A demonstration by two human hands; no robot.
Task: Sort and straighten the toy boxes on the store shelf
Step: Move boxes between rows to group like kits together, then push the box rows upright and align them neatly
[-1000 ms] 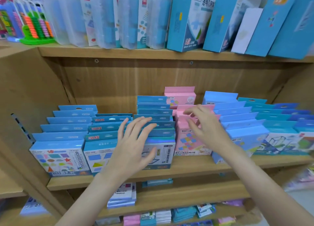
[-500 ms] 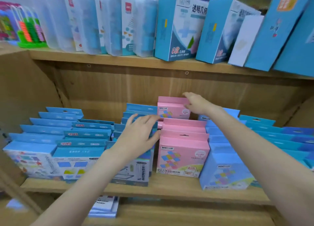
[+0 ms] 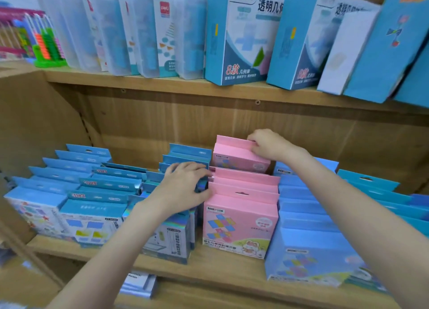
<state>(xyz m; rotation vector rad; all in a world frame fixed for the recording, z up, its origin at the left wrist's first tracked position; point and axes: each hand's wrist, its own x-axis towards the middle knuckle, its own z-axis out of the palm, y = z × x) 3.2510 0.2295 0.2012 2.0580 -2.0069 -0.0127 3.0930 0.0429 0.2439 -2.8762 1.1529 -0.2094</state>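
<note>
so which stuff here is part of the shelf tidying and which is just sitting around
In the job:
- back pink box, gripped by the right hand
- front pink box
- holographic blue boxes, under the left hand

Just sitting there:
- abacus
- clear cases
- tall blue boxes on the upper shelf

Right hand (image 3: 267, 145) now gripping rear pink box (image 3: 236, 155) and tilting it forward, left hand (image 3: 185, 188) shifted right, thumb against pink row (image 3: 241, 206)
</note>
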